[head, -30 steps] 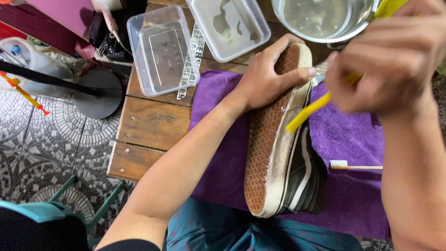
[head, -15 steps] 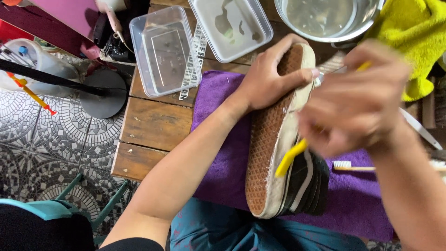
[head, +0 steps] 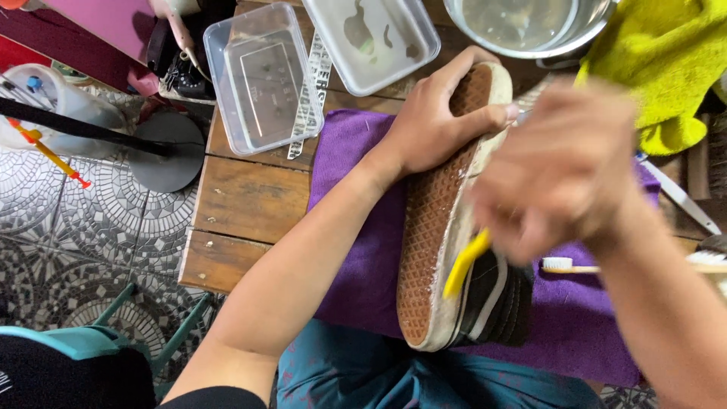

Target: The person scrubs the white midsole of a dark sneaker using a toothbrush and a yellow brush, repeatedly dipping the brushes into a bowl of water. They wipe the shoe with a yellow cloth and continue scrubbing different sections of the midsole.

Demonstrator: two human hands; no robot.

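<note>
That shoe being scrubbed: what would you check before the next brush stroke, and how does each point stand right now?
1. Shoe on its side, brown sole showing: ok.
2. Left hand pressing down on the toe end: ok.
3. Right hand gripping the yellow brush: blurred, cannot tell.
4. Brush against the pale sole edge: cannot tell.
5. Purple cloth under the shoe: ok.
6. Metal bowl holding water: ok.
</note>
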